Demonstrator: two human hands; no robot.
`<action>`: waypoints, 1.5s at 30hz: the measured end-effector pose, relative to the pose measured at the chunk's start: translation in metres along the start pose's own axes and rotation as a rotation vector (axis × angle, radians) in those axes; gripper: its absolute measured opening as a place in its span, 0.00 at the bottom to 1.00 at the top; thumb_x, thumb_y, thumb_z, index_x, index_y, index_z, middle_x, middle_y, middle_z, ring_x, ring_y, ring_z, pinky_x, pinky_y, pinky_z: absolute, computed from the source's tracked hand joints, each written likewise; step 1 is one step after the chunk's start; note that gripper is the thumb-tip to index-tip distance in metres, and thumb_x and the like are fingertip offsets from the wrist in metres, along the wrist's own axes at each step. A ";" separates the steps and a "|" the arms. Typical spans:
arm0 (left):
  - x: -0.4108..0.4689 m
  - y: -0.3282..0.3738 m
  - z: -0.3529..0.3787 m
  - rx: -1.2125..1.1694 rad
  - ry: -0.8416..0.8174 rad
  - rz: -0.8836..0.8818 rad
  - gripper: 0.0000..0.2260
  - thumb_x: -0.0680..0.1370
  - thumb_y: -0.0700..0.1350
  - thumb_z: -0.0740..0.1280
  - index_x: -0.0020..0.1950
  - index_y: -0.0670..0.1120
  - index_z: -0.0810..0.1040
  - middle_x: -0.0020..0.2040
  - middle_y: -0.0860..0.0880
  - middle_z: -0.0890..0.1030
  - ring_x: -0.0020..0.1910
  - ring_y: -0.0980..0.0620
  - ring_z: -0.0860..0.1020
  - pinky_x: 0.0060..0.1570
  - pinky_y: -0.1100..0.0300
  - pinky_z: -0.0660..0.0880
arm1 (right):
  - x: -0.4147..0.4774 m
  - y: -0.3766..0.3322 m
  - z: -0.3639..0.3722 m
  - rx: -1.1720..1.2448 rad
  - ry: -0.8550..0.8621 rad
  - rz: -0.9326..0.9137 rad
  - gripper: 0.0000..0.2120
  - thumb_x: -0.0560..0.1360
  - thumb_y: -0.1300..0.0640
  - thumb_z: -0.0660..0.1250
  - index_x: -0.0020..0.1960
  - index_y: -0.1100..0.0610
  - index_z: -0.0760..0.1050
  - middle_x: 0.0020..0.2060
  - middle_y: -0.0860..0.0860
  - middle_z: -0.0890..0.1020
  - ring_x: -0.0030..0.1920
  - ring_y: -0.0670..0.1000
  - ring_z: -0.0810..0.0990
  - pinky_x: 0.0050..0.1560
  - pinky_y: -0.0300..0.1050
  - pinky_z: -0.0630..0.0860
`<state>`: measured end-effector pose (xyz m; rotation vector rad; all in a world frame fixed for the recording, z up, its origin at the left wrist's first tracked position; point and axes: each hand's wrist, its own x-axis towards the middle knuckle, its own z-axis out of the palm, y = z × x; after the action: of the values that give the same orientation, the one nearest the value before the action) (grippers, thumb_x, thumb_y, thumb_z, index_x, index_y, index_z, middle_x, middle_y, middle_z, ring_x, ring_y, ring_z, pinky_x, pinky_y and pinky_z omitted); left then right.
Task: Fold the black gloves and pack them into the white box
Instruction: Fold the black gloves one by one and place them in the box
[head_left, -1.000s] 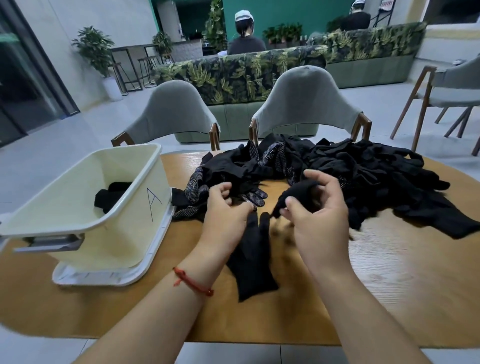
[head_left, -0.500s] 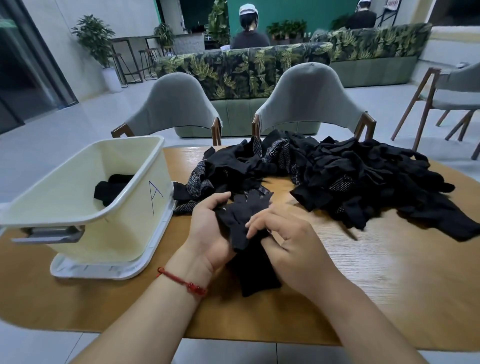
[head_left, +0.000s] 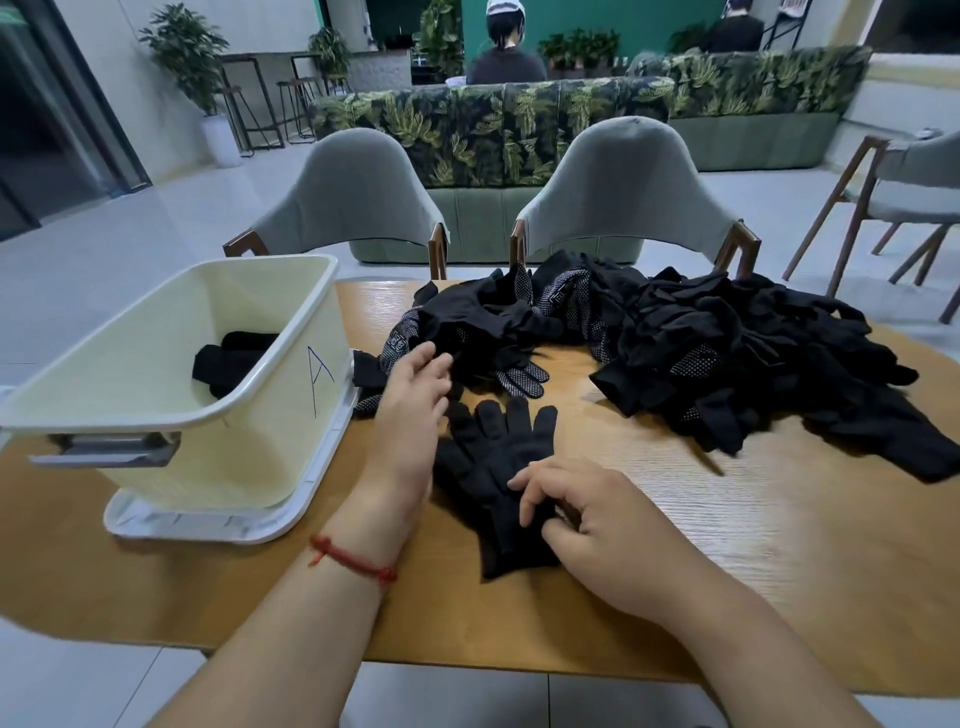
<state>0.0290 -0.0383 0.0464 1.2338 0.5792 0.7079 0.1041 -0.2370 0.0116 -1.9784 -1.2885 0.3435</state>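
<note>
Glove pair (head_left: 488, 457) — btwn box (head_left: 249, 457), heap (head_left: 727, 364).

Handwritten "A" on white box (head_left: 291, 415)

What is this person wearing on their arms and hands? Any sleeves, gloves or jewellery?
No sleeves show: both forearms are bare. The left hand and right hand wear no gloves, rings or watch. The only thing worn is a thin red cord bracelet on the left wrist, with a short loose end hanging from it.
</note>
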 end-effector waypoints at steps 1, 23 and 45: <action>-0.006 0.002 -0.007 0.151 0.020 0.109 0.19 0.78 0.41 0.63 0.68 0.52 0.77 0.65 0.53 0.82 0.67 0.56 0.79 0.72 0.51 0.73 | 0.000 -0.001 -0.001 -0.009 -0.015 -0.001 0.16 0.75 0.65 0.66 0.46 0.44 0.80 0.60 0.32 0.80 0.70 0.38 0.72 0.65 0.28 0.65; -0.039 -0.034 -0.067 1.016 -0.354 0.604 0.14 0.78 0.42 0.75 0.59 0.59 0.82 0.59 0.63 0.76 0.60 0.59 0.78 0.58 0.67 0.73 | 0.002 -0.005 0.004 0.140 0.140 -0.026 0.12 0.82 0.57 0.72 0.60 0.43 0.86 0.54 0.36 0.87 0.58 0.43 0.84 0.56 0.36 0.77; -0.053 -0.043 -0.059 1.238 -0.359 0.563 0.19 0.77 0.66 0.63 0.64 0.59 0.77 0.62 0.62 0.75 0.64 0.57 0.73 0.63 0.56 0.72 | 0.014 -0.010 0.012 -0.262 0.023 -0.133 0.14 0.86 0.48 0.63 0.67 0.45 0.83 0.67 0.34 0.78 0.72 0.37 0.70 0.71 0.31 0.64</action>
<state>-0.0418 -0.0484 -0.0084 2.6839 0.3332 0.5310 0.0969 -0.2177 0.0129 -2.0888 -1.5043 0.0899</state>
